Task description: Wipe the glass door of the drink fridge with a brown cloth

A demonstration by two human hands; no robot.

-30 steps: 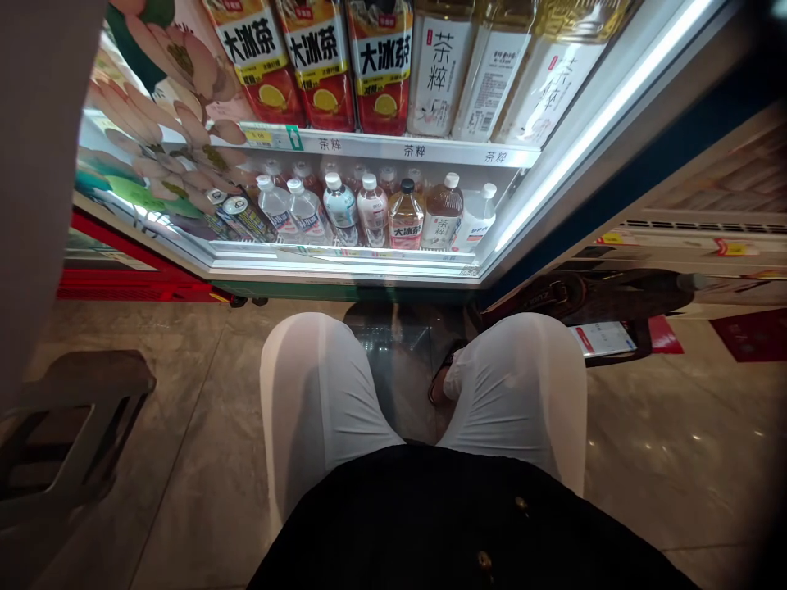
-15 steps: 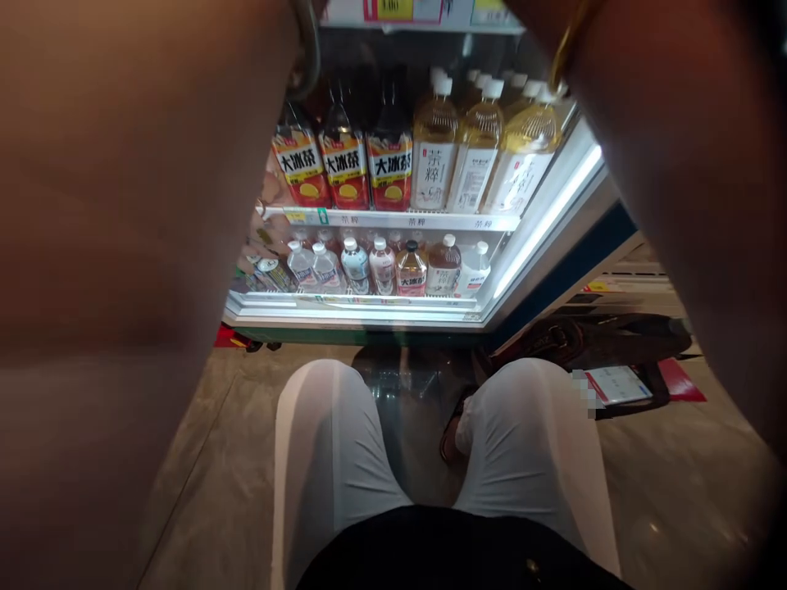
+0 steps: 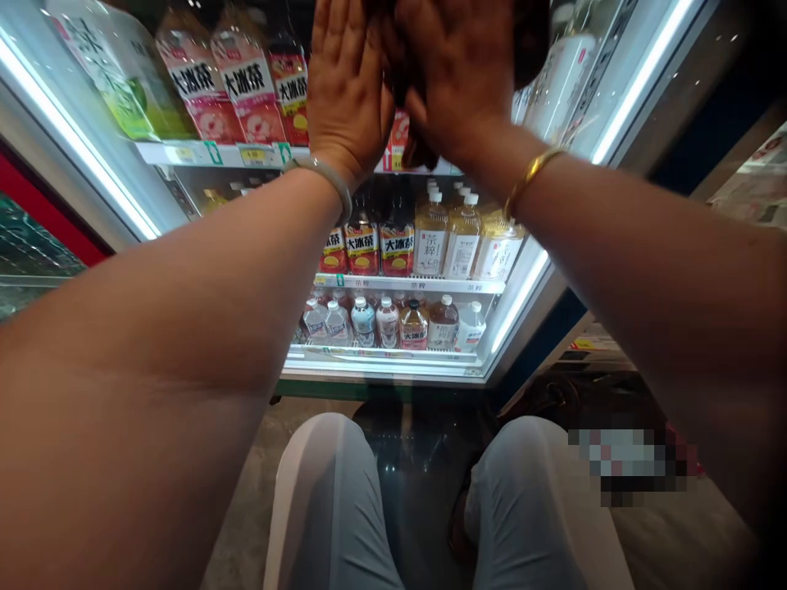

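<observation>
Both of my hands are raised at the top of the head view, side by side in front of an upright drinks fridge. My left hand (image 3: 352, 90) is flat, its fingers stretched upward, with a pale bangle at the wrist. My right hand (image 3: 461, 78) is slightly blurred, with its back to me and its fingertips cut off by the frame's top; a gold bracelet circles that wrist. Dark brown shapes (image 3: 421, 152) show between and below the hands; I cannot tell whether they are a reflection or an object. Bottles of iced tea (image 3: 249, 86) stand behind my left hand.
Lower down, a shelf (image 3: 418, 284) carries red-labelled and clear tea bottles (image 3: 430, 246). Small bottles (image 3: 364, 324) line the bottom. A bright light strip (image 3: 639, 82) runs up the fridge's right side. My knees (image 3: 325, 467) are bent before its base, above a tiled floor (image 3: 252, 508).
My hands, out of frame above before, are now visible at the top. The view has tilted upward, so the shelves sit lower and an upper row of bottles shows.
</observation>
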